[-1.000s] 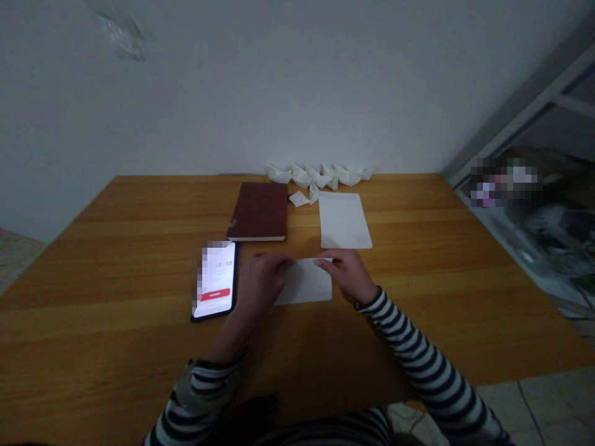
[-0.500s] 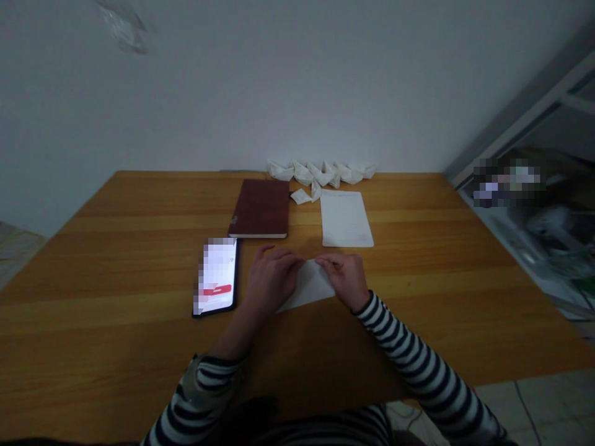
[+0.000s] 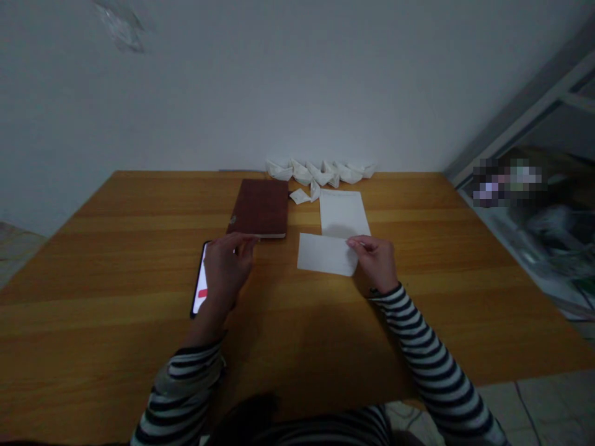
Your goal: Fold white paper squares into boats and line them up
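Note:
My right hand (image 3: 377, 262) pinches the right edge of a folded white paper sheet (image 3: 324, 254), which lies or hovers just over the wooden table (image 3: 116, 260). My left hand (image 3: 226, 269) rests over a lit phone (image 3: 200, 292), fingers loosely spread and covering most of the screen; it holds nothing. Both arms wear black-and-white striped sleeves.
A dark red notebook (image 3: 260, 208) lies behind the phone. A flat white sheet (image 3: 343, 212) lies behind the folded paper. Several folded white paper boats (image 3: 320, 174) sit in a row at the table's far edge by the wall. Shelving stands at the right.
Both hands were pressed on the folded paper in front of me. My left hand has let go and moved left over the phone; my right hand has carried the paper right and farther away.

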The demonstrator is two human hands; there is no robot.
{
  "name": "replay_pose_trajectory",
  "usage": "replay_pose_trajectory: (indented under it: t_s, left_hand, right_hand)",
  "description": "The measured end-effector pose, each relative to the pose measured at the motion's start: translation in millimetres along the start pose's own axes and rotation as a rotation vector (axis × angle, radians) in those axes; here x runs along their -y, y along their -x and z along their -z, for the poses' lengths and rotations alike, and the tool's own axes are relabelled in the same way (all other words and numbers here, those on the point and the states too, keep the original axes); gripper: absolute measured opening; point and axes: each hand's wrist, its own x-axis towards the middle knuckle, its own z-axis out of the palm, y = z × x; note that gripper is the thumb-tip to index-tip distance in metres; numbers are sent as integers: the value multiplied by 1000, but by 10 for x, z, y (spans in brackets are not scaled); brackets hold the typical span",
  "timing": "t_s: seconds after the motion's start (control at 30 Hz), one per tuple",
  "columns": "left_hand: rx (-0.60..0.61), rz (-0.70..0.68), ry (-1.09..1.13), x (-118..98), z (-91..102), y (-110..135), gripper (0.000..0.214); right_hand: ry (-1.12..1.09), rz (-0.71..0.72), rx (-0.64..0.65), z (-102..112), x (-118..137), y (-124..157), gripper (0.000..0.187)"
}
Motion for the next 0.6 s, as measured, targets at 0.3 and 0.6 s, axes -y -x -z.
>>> replay_pose_trajectory:
  t_s: [0.3,0.6]
  left_hand:
    - [825,322,1018,-457,-409,332,60]
    - [546,535,904,-450,-335,299,32]
  right_hand:
    - [-610,212,425,-200,276,-1,29]
    - [-565,-48,442,-264,258,59,39]
